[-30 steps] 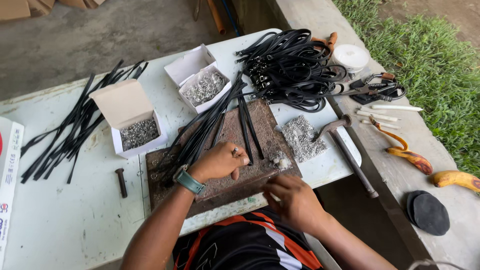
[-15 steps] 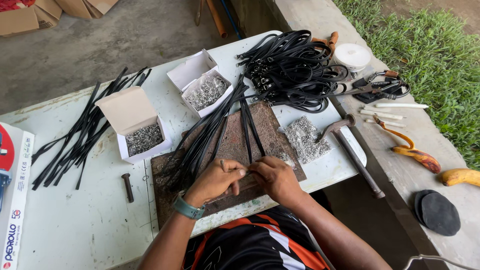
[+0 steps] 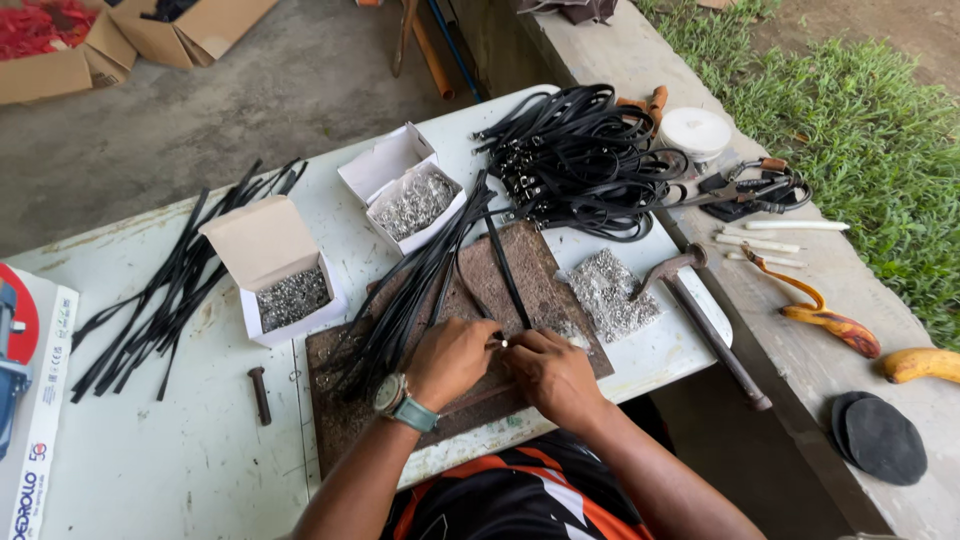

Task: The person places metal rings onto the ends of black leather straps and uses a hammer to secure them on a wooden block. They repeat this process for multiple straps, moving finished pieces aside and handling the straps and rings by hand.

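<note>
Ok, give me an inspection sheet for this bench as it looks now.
Surface: white table, stained, with a rusty plate on it.
Job's things: both hands pinch one black strap over the plate; strap bundle beside.
Clutter: two boxes of rivets, loose rivets, hammer, punch, finished straps.
Grippers: left hand, right hand, fingertips together.
Cables: nothing seen.
Surroundings: concrete floor, grass, bananas on ledge.

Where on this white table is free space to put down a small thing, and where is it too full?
Bare tabletop lies in front of the punch, between the printed carton and the rusty plate. A smaller bare patch sits behind the two open boxes. It is crowded at the strap pile, the rivet heap, the hammer, and around both hands.
</note>
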